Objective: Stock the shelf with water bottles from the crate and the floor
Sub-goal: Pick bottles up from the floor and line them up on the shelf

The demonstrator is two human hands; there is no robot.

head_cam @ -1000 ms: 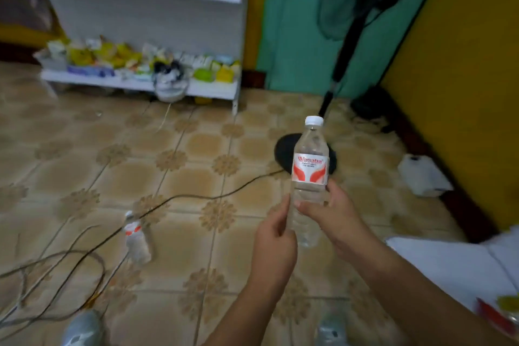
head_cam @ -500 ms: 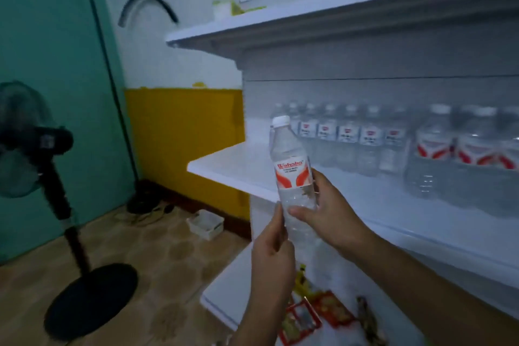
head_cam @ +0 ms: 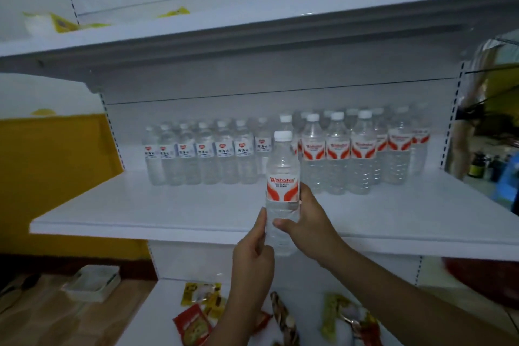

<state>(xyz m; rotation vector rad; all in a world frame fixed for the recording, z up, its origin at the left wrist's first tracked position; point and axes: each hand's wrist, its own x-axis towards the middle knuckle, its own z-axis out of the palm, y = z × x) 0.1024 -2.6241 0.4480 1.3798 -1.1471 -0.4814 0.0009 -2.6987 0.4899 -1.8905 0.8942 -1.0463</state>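
Between both hands, one bottle [head_cam: 282, 177] is riding upright in front of the shelf [head_cam: 140, 213], base hanging just below the shelf's front edge. Right hand [head_cam: 306, 222] is wrapping it from the side, thumb pressing across the clear lower body and fingers curling behind, just under the red label. Left hand [head_cam: 254, 250] is steadying the opposite side, fingers lying together along the plastic with the thumb up against it; how far they curl round the back, I cannot tell. Looks like the carrying step is nearly over and the placing is coming up: the bottle is at the shelf but not yet on it. Next move, I'd say, calls for lifting the base clear of the front edge, pushing forward past the fingertips, and setting it down in the bare strip ahead of the stock, likely with the matching red-label bottles [head_cam: 362, 154] standing beyond the right fingers. Counting now: one bottle in hand; at least five red-label ones showing in the front of their cluster with more caps crowding behind, too many overlapping to total; seven smaller blue-label bottles [head_cam: 205, 157] lining up beyond the left fingers, possibly more behind. Below the wrists, several snack packets [head_cam: 193, 326] are lying on the lower shelf.
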